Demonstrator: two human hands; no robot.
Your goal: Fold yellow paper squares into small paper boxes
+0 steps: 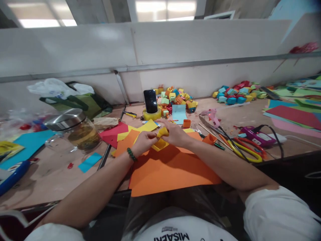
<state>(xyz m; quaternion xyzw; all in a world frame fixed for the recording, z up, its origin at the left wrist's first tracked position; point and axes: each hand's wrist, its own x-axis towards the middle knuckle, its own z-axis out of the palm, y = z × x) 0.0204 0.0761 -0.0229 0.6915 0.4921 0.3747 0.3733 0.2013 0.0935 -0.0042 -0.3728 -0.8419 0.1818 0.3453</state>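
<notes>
Between my two hands is a small folded piece of yellow paper (163,131). My left hand (145,142), with a green bead bracelet (130,154) at its wrist, pinches it from the left. From the other side, my right hand (177,134) grips it, its fingers bent around the paper. Just below the fingertips shows a yellow folded paper box (160,145); whether it joins the upper piece I cannot tell. Under both hands lies a large orange sheet (173,170), overhanging the table's front edge. Yellow sheets (149,125) and a red sheet (114,134) spread out behind my left hand.
Behind the hands, a phone (150,101) leans upright on a tape roll (151,114) beside a heap of colored paper boxes (175,98). A glass jar (80,132) stands left. On the right are a pink glue gun (211,117), yellow-handled scissors (247,152) and a purple power strip (258,136).
</notes>
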